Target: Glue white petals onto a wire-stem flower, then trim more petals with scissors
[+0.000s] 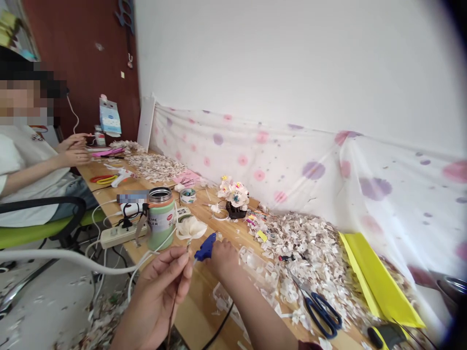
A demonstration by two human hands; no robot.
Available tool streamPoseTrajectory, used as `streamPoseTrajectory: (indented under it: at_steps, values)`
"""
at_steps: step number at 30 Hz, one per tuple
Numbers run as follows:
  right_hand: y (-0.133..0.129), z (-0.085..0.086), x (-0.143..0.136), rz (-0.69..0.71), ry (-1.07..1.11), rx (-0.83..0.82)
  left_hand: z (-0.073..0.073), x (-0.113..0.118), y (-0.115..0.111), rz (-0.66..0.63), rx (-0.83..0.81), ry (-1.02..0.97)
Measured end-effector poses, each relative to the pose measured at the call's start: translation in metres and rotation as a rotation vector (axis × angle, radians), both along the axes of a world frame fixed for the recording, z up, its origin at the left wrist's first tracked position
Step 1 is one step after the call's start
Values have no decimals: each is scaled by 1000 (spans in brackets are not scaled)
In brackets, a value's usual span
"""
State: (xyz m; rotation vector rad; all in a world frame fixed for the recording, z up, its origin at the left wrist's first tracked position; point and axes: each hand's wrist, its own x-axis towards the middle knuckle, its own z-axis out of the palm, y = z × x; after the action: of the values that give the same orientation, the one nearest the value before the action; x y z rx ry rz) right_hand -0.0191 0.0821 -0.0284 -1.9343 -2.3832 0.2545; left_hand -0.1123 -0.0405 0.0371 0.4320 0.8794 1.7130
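Note:
A white paper-like flower (191, 228) on a thin brown stem stands upright in my left hand (164, 282), its thumb and fingers pinched round the stem just under the petals. Right beside it, my right hand (223, 257) is closed on a blue glue gun (206, 247). Behind both hands is a green insulated jar (161, 218) with its top open. Farther back on the table sits a small dark pot (236, 210) with several white flowers (235, 190).
Petal scraps (314, 248) heap along the wall side. Blue-handled scissors (323, 311), yellow paper (381, 279) and a clear tray (259, 272) lie at right. A power strip (122, 235) with cables is at left. Another person (31, 165) sits far left, hands raised.

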Motion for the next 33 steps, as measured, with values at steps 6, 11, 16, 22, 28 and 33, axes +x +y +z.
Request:
streamPoseTrajectory:
  at_steps: [6, 11, 16, 22, 28, 33]
  values:
    - [8, -14, -21, 45, 68, 21, -4, -10, -1, 11, -13, 16]
    - [5, 3, 34, 44, 172, 211, -16, -16, -2, -30, -45, 58]
    - [-10, 18, 122, -39, 150, 295, -27, -6, 7, -125, -105, 54]
    - [-61, -7, 141, 157, 130, 133, -30, 18, 17, -203, -131, 48]
    - [-80, -32, 126, 254, 23, 32, -32, 30, 22, -231, -135, 76]
    - [-77, -39, 125, 252, -20, -2, -34, 30, 23, -238, -143, 79]
